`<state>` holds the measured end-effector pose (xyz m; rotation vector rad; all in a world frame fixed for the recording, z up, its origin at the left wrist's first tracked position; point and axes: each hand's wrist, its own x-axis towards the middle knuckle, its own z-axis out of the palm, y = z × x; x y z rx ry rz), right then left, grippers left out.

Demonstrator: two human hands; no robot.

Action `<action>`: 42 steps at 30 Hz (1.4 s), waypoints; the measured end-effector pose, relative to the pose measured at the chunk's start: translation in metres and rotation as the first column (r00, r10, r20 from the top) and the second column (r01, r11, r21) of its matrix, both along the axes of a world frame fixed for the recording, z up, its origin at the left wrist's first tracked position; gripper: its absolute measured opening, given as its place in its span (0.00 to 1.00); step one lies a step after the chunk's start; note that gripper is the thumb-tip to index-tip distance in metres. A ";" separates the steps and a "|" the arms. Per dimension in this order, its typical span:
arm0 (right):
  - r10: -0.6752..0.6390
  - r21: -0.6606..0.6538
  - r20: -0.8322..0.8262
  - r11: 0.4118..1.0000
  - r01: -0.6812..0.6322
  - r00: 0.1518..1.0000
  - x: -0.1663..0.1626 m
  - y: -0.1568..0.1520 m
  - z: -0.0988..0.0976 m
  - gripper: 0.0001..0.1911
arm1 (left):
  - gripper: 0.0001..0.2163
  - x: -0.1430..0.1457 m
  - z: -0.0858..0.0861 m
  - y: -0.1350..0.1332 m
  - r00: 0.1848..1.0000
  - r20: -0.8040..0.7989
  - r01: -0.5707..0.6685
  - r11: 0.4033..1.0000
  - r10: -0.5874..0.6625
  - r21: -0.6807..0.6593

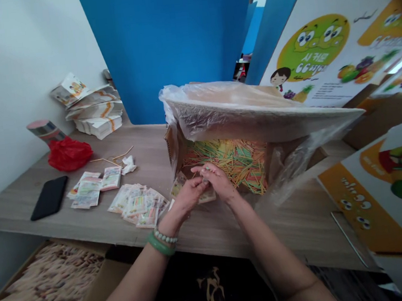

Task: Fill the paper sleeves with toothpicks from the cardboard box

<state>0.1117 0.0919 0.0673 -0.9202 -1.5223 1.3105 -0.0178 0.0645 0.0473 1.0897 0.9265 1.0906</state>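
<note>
My left hand [191, 193] and my right hand [219, 179] meet at the near edge of an open, plastic-lined cardboard box [169, 146]. The fingers of both are closed together around something small; light and greenish bits show between them, too small to name. Inside the box lie many thin candy-like sticks [243, 160] in orange, yellow, green and pink. Under my hands is a flat printed piece [208, 196], partly hidden. Left of my left hand, small printed packets [138, 204] with coloured sticks showing through spread in a loose pile.
More packets [87, 189], a black phone [49, 197], a red plastic bag [69, 154] and stacked folded cartons [98, 113] are on the table's left. A box full of small packets [52, 276] stands below. Large printed cartons [320, 52] rise at right; a blue panel [175, 43] stands behind.
</note>
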 end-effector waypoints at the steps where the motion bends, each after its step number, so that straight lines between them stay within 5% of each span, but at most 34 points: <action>1: 0.007 0.027 0.027 1.000 -0.008 1.000 0.003 0.005 -0.001 0.14 | 0.16 0.002 -0.002 0.005 1.000 0.028 -0.011 1.000 0.011 -0.005; 11: -0.102 -0.105 -0.184 0.991 0.084 0.978 0.031 0.049 -0.003 0.31 | 0.19 0.018 -0.007 0.040 0.956 0.289 -0.018 0.991 0.056 -0.132; 21: 0.100 -0.259 0.154 0.964 -0.057 0.983 0.025 0.038 0.000 0.22 | 0.18 0.015 -0.011 0.041 0.974 0.213 -0.059 0.995 0.074 -0.075; 31: -0.057 -0.159 -0.119 0.987 0.038 0.991 0.012 0.015 0.007 0.13 | 0.17 0.002 -0.007 0.017 0.964 0.235 -0.090 0.986 0.121 -0.140; 37: 0.087 -0.140 0.075 0.987 -0.076 0.993 0.006 -0.012 0.005 0.16 | 0.16 -0.013 -0.015 -0.021 0.976 0.156 -0.121 0.978 0.149 -0.172; 42: 0.308 -0.240 0.058 0.928 -0.287 0.950 0.003 -0.035 -0.003 0.19 | 0.12 -0.018 -0.021 -0.057 0.971 0.155 -0.156 0.972 0.184 -0.173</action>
